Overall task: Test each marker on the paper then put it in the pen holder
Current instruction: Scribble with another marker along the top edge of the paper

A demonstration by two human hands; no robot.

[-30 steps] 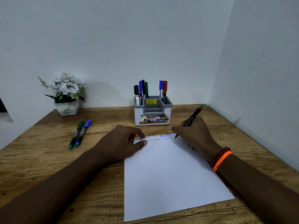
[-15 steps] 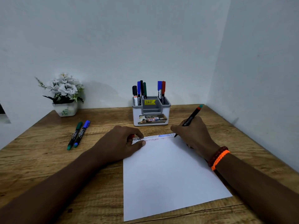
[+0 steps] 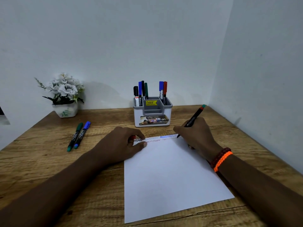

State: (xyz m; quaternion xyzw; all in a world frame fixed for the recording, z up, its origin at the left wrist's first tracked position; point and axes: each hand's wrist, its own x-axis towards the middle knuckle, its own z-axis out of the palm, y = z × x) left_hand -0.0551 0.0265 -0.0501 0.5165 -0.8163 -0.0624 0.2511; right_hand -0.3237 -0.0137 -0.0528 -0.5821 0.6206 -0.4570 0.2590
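A white paper (image 3: pixel 164 177) lies on the wooden table, with zigzag test marks in black, red and blue along its top edge. My right hand (image 3: pixel 196 135) grips a black marker (image 3: pixel 194 117) with a red and teal end. Its tip touches the paper's top right corner. My left hand (image 3: pixel 121 145) rests on the paper's top left corner, fingers curled, pinching a small red cap (image 3: pixel 133 137). The grey and white pen holder (image 3: pixel 152 118) stands behind the paper and holds several markers. A green marker (image 3: pixel 75 136) and a blue marker (image 3: pixel 82 134) lie on the table to the left.
A white pot of white flowers (image 3: pixel 64 95) stands at the back left. Walls close the table off behind and on the right. Bare wood shows between the loose markers and my left arm.
The view has shifted slightly. Both hands stay in place, and the marker tip remains at the paper's top right corner.
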